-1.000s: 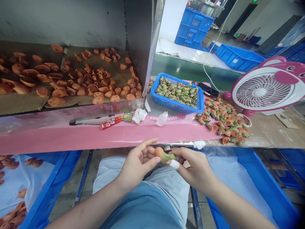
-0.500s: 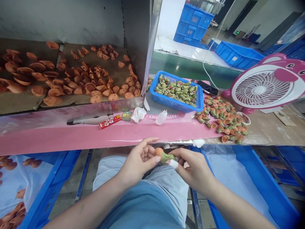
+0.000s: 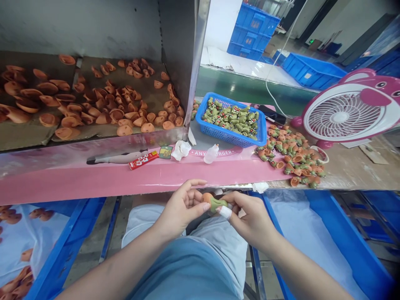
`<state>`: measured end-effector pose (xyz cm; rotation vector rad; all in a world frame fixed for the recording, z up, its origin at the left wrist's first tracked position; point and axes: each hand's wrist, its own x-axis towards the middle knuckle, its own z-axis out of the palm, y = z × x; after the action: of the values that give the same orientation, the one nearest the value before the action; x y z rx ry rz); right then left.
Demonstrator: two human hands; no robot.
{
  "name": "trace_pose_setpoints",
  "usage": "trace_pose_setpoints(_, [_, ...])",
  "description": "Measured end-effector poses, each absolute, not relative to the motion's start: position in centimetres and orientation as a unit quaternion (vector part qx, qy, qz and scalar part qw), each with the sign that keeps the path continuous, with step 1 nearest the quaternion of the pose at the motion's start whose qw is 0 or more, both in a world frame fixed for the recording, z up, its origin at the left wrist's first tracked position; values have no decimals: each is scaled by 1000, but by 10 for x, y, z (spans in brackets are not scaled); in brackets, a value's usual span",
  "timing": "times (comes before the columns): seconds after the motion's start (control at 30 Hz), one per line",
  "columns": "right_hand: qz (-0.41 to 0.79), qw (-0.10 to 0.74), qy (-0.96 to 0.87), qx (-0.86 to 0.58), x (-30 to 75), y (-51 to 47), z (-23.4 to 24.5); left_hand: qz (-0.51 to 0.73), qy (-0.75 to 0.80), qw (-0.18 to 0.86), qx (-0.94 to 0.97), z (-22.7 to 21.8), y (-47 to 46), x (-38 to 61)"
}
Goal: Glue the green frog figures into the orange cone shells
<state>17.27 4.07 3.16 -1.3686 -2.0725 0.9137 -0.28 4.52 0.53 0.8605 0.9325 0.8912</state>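
Above my lap, a small green figurine (image 3: 217,204) with an orange cap-like piece (image 3: 206,198) at one end is held between both hands. My left hand (image 3: 184,207) grips the orange end with thumb and fingers. My right hand (image 3: 250,217) pinches the green body from the other side, and one of its fingers wears a white bandage (image 3: 225,212). The two parts touch, but the hands hide the join's underside.
On the pink-covered bench edge (image 3: 125,183) stand a blue basket (image 3: 233,139) of green figurines, a loose pile of orange and green pieces (image 3: 290,160) and a small glue bottle (image 3: 211,153). A shelf of orange pieces (image 3: 93,96) is ahead left. Blue bins (image 3: 62,246) flank my knees.
The whole scene has drifted slightly in view as my head shifts. My hands have stayed close together, and the figurine has turned a little between them.
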Motion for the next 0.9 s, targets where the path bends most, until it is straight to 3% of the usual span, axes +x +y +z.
trace_pose_setpoints(0.2, [424,339,-624,-561,182,63,-5,383,433,727,370,-7,50,0])
trace_pose_setpoints(0.47, [331,529,-471,-624,238,110,-56,436,488,610,448,-9,35,-22])
trace_pose_setpoints(0.6, [335,498,-536,-594,214,116,-62,466,570,439,515,2,49,-49])
trace_pose_setpoints(0.8, [276,442,-628,-578,168,144,-70,402,652,47,642,30,124,-120])
trace_pose_setpoints(0.9, [257,424,-654,-572,158,156,-70,391,657,29,644,47,176,-151])
